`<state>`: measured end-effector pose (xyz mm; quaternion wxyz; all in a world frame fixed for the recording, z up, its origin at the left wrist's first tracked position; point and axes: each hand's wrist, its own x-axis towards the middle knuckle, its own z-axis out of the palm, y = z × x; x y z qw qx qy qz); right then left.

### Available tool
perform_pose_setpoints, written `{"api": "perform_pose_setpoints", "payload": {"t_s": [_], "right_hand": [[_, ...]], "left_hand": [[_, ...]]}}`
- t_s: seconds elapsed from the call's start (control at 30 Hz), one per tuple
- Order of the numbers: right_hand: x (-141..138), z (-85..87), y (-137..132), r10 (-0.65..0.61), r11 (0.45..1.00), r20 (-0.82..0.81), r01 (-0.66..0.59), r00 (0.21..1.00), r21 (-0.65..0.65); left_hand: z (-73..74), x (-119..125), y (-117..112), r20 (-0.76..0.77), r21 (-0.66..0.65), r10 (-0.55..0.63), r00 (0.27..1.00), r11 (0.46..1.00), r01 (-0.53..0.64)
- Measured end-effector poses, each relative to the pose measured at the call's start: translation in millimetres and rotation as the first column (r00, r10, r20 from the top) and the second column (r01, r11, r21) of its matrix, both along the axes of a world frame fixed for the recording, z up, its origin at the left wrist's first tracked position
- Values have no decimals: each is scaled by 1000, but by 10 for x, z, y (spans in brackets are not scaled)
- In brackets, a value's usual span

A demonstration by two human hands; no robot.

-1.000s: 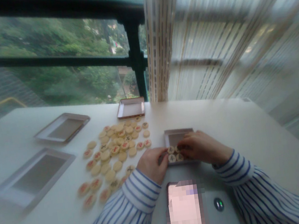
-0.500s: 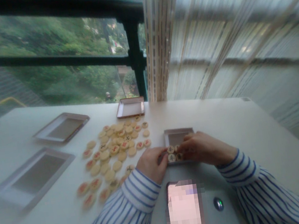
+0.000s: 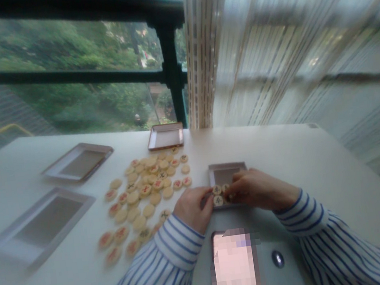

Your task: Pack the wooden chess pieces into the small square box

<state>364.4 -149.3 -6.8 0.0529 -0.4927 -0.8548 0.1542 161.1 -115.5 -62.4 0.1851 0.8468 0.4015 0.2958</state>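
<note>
A small shallow box (image 3: 227, 166) lies in front of me with round wooden xiangqi pieces (image 3: 218, 200) in its near left corner, black characters facing up. My left hand (image 3: 193, 209) rests at the box's left wall, its thumb and index finger closed around the edge and touching the pieces. From the right, my right hand (image 3: 261, 189) reaches over the box. Its fingers are pinched together on a piece beside the others, which they mostly cover. Left of the box spreads a loose pile of xiangqi pieces (image 3: 133, 197), some face down, others showing red or black characters.
Three more shallow trays or lids stand on the white table (image 3: 300, 156): a far one (image 3: 166, 146), a left one (image 3: 82, 179) and a nearer left one (image 3: 39, 260). A phone (image 3: 233, 272) and a dark oval object (image 3: 277, 259) lie close to me.
My right hand's fingers have shifted slightly over the pieces, now covering the lower right one more and showing more of the upper right one. My left hand stays put.
</note>
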Motion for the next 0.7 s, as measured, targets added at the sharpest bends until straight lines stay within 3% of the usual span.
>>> {"api": "perform_pose_setpoints", "payload": {"t_s": [0.7], "right_hand": [[-23,2,8,1,1000,3,-1,1000,1]], "left_hand": [[45,27,-11,5,-12,22,1000,1000,-22]]}}
